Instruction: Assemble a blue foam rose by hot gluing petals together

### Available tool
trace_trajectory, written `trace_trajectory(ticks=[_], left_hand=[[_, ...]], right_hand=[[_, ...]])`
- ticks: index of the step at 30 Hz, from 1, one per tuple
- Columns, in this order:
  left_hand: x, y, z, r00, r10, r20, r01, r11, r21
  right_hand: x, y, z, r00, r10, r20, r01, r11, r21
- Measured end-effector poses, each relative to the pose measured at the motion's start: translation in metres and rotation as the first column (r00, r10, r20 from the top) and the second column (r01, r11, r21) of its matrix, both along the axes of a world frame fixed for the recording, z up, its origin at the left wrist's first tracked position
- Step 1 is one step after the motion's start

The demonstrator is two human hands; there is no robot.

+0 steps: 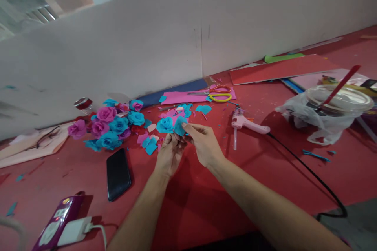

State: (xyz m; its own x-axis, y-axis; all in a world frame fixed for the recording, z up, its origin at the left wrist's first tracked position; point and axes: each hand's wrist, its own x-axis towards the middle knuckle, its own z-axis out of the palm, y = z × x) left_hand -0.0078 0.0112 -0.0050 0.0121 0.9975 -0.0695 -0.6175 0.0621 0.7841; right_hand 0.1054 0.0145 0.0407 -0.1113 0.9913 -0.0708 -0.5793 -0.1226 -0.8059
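Note:
My left hand (pixel 171 153) is closed at the base of a blue paper flower (pixel 165 124), held up over the red table (pixel 188 211). Close beside it, my right hand (pixel 203 141) pinches a round blue paper petal (pixel 180 125) between thumb and fingers, at the flower's right side. Whether petal and flower touch is hard to tell. Behind and left of my hands lie loose blue and pink paper petals (pixel 151 147). A bunch of blue, pink and purple paper roses (pixel 118 124) rests farther left.
A pink glue gun (pixel 250 124) with a black cord stands on the right. Yellow-handled scissors (pixel 220 97) lie on pink paper (pixel 176 97). A phone (pixel 118 174) and a purple power strip (pixel 60 219) are at left. A lidded cup in a plastic bag (pixel 332 113) sits far right.

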Motion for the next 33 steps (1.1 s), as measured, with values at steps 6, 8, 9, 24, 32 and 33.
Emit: trace_trajectory(ticks=[6,8,9,24,32,33], left_hand=[[0.0001,0.0011,0.0009,1.0,-0.012,0.001,0.012,1.0,-0.014],[0.0005,0.0011,0.0012,1.0,-0.017,0.001,0.017,1.0,-0.016],[0.0005,0.001,0.0012,1.0,-0.019,0.001,0.019,1.0,-0.017],[0.0044,0.0023,-0.0053,0.997,0.057,-0.054,-0.057,0.998,0.012],[0.0067,0.002,-0.0051,0.939,0.189,-0.287,-0.149,0.977,0.155],[0.0062,0.0015,-0.0054,0.929,0.199,-0.313,-0.155,0.975,0.159]], right_hand=[[-0.0005,0.0005,-0.0006,1.0,0.005,0.01,-0.005,1.0,0.017],[-0.0007,0.001,-0.0008,1.0,0.003,0.012,-0.003,1.0,0.018],[-0.0008,0.0012,-0.001,1.0,-0.001,0.017,0.001,1.0,0.022],[-0.0011,-0.0018,0.003,0.997,-0.005,0.075,0.002,0.999,0.034],[-0.0032,-0.0021,-0.0045,0.991,-0.061,0.119,0.048,0.993,0.109],[-0.0034,-0.0018,-0.0053,0.99,-0.07,0.121,0.056,0.992,0.114]])
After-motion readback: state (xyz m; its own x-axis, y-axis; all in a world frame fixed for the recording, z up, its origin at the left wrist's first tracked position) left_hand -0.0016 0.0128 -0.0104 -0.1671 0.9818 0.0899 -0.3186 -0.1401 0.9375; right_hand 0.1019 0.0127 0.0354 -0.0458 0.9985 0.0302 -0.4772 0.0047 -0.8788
